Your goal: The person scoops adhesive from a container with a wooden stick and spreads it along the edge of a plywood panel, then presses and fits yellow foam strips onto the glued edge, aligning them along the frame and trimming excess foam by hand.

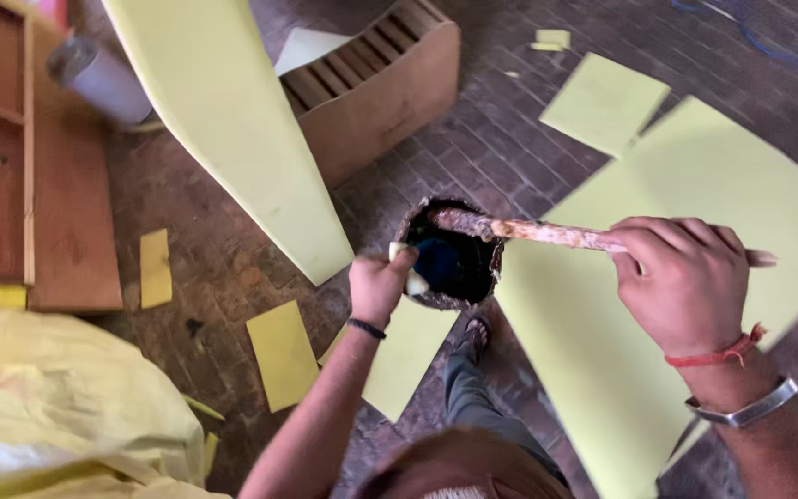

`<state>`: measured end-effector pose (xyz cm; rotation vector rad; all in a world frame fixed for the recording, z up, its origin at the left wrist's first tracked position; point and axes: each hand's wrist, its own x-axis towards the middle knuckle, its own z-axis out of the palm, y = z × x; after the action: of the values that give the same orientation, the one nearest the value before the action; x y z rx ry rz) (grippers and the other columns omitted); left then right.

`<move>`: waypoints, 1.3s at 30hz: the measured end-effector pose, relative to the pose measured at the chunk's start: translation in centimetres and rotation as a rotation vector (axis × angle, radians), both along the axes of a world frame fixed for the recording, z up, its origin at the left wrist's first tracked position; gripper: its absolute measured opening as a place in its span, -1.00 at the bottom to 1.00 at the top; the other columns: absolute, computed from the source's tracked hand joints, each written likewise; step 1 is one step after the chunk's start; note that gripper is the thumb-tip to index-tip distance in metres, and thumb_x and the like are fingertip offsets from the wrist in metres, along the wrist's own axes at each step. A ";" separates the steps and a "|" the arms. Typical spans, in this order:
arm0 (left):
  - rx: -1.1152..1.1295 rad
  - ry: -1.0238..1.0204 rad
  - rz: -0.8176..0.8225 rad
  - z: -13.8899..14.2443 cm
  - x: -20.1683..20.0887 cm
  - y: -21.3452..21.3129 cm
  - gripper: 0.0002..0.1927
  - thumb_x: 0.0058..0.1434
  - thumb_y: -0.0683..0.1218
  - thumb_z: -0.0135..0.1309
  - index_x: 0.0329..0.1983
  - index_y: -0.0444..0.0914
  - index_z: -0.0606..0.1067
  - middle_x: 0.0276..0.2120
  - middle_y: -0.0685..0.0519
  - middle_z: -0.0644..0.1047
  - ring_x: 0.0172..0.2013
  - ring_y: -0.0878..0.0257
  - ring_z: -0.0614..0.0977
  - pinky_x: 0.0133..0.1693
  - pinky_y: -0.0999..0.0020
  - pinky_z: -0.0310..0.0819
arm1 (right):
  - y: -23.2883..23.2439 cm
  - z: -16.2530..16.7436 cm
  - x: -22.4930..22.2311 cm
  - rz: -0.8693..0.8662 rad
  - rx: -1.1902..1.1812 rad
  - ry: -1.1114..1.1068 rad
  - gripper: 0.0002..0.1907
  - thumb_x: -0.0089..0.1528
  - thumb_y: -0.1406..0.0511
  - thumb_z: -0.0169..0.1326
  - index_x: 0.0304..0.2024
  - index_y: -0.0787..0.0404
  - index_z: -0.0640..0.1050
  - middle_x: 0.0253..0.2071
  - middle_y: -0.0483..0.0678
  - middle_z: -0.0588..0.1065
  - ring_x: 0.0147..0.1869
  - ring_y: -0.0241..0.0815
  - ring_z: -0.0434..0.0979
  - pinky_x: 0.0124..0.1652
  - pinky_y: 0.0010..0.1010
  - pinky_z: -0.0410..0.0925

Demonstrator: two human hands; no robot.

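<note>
A small round container (450, 254), dark inside and crusted with brownish residue around its rim, is held up over the brick floor (473, 139). Something blue is seen within its dark opening. A long stick (547, 233), coated in dried pinkish-brown matter, is laid across the container's mouth, its far end resting on the upper left of the rim.

The container is gripped at its left rim by the left hand (378, 285), the fingers closed tight around the edge, with a pale scrap pinched against it. The stick is clasped by the right hand (685, 282), whose fingers are curled fully around the shaft; a short end of the stick is seen beyond the fist on the right. The right hand is kept just to the right of the container, not touching it.

Pale yellow foam sheets (713, 185) are spread on the floor beneath, and a slatted wooden box (380, 92) is seen beyond the container.
</note>
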<state>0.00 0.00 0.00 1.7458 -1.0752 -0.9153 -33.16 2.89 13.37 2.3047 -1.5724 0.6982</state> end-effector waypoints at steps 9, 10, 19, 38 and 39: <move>-0.007 0.030 0.181 5.0 0.0 -28.5 -0.63 0.14 0.05 0.24 -0.55 -0.37 0.65 -0.72 0.03 0.58 -0.66 0.35 0.57 -0.52 0.37 0.48 | -32.8 2.3 -1.0 0.132 0.249 -0.258 -0.82 0.18 0.28 0.30 -0.14 0.00 0.67 -0.17 -0.15 0.63 -0.17 -0.13 0.64 -0.20 -0.32 0.46; -0.018 0.023 0.205 4.9 0.7 -31.7 -0.62 0.14 0.04 0.25 -0.57 -0.38 0.64 -0.72 0.02 0.57 -0.67 0.35 0.57 -0.52 0.37 0.47 | -36.3 2.2 -0.2 0.098 0.281 -0.236 -0.81 0.18 0.26 0.29 -0.14 -0.01 0.68 -0.19 -0.14 0.63 -0.21 -0.11 0.64 -0.24 -0.31 0.46; -0.348 -0.037 0.262 -1.7 3.5 -60.1 -0.71 0.12 0.00 0.24 -0.47 -0.36 0.59 -0.63 0.07 0.59 -0.56 0.41 0.57 -0.47 0.37 0.46 | -67.8 -1.8 1.2 -0.064 0.576 -0.056 -0.75 0.27 0.11 0.20 -0.01 -0.14 0.67 -0.33 -0.12 0.66 -0.36 -0.12 0.68 -0.31 -0.25 0.48; -0.345 0.101 0.451 -2.0 2.4 -120.9 -0.78 0.13 -0.06 0.21 -0.39 -0.35 0.64 -0.55 0.10 0.63 -0.54 0.39 0.58 -0.48 0.39 0.46 | -137.1 -2.7 2.7 0.160 0.893 -0.093 -0.65 0.17 0.13 0.35 -0.01 0.02 0.66 -0.27 -0.10 0.70 -0.24 -0.19 0.72 -0.22 -0.35 0.50; -0.360 0.099 0.462 -2.4 2.5 -123.7 -0.79 0.13 -0.07 0.21 -0.38 -0.35 0.65 -0.53 0.12 0.65 -0.52 0.39 0.60 -0.46 0.41 0.48 | -141.5 -3.1 3.1 0.199 0.905 -0.087 -0.65 0.18 0.13 0.34 0.00 0.01 0.66 -0.26 -0.12 0.70 -0.25 -0.19 0.71 -0.24 -0.34 0.51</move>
<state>2.53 -123.66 -2.36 1.5339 -0.6773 -0.4791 -30.03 -138.61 10.24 3.1118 -1.9933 0.0945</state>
